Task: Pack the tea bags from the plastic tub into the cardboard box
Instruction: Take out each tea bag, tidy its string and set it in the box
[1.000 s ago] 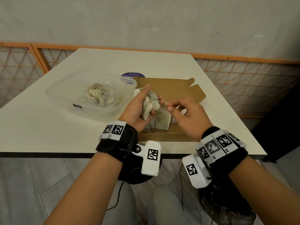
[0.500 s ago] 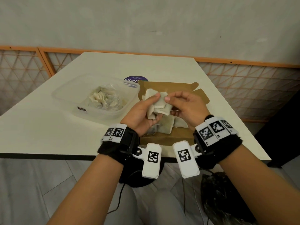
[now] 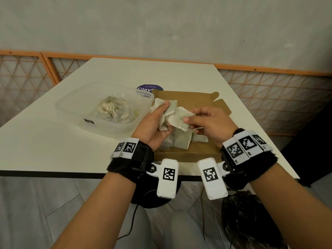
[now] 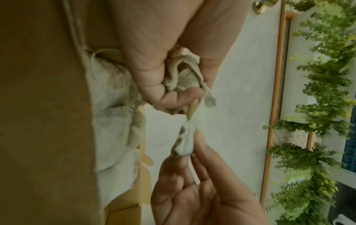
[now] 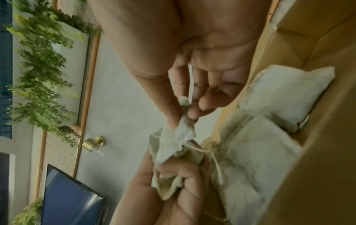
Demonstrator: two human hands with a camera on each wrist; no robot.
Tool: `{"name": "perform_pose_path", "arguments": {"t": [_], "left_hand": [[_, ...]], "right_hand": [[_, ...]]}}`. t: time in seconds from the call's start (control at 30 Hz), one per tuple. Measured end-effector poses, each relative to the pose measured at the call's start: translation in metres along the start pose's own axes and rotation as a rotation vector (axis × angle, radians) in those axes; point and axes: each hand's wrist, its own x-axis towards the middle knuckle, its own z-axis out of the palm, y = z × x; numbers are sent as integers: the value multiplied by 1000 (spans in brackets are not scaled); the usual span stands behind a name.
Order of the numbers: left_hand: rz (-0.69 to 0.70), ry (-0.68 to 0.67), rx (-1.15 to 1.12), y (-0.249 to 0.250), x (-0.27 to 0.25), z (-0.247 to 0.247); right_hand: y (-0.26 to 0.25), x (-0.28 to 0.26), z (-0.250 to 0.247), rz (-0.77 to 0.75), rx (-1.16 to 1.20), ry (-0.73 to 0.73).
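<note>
**Inspector A:** Gripped in the left hand (image 3: 154, 123) is a crumpled bunch of tea bags (image 3: 164, 112), the fingers being curled round it. One tea bag (image 3: 179, 117) is being pinched at its edge between the thumb and forefinger of the right hand (image 3: 212, 124), the other fingers being held loosely curled. Both hands are being held just above the cardboard box (image 3: 195, 100).

**Inspector B:** Noted. How is the step being judged?

**Inspector A:** A single bag is apparently being separated from the bunch. It is advised that the pull be kept slow and sideways, since the paper is thin and strings are being seen tangled. The bunch should be clamped firmly enough that no second bag is being dragged out.

**Inspector B:** And the remaining stock?

**Inspector A:** Further tea bags are being seen lying in the plastic tub (image 3: 71, 105), to the left of the box, on the table (image 3: 45, 141). Several packed bags (image 3: 181, 142) are lying in the box under the hands.

**Inspector B:** What is being shown by the wrist views only?

**Inspector A:** From the right wrist, a string (image 5: 215, 161) is being shown trailing from the bunch across the packed bags; this is barely being seen from the head. From the left wrist, the pinched edge (image 4: 185, 141) is being shown gathered and stretched. Only the head view is showing the tub and the box flaps.
</note>
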Motion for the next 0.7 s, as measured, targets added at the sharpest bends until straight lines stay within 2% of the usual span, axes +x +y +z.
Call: {"name": "perform_pose_path", "arguments": {"t": [0.13, 0.27, 0.33, 0.53, 0.6, 0.7], "left_hand": [[-5, 46, -41, 2, -3, 2], [41, 18, 117, -2, -4, 4], [68, 3, 203, -4, -5, 6], [66, -50, 340, -5, -9, 9], [42, -86, 343, -4, -10, 9], [-24, -129, 233, -1, -10, 7]], "right_hand": [[2, -6, -22, -23, 22, 45], [-11, -19, -32, -104, 295, -115], [-18, -22, -28, -114, 338, -183], [-18, -9, 1, -6, 26, -188], [-18, -7, 4, 6, -7, -200], [-19, -6, 4, 2, 35, -154]]}}
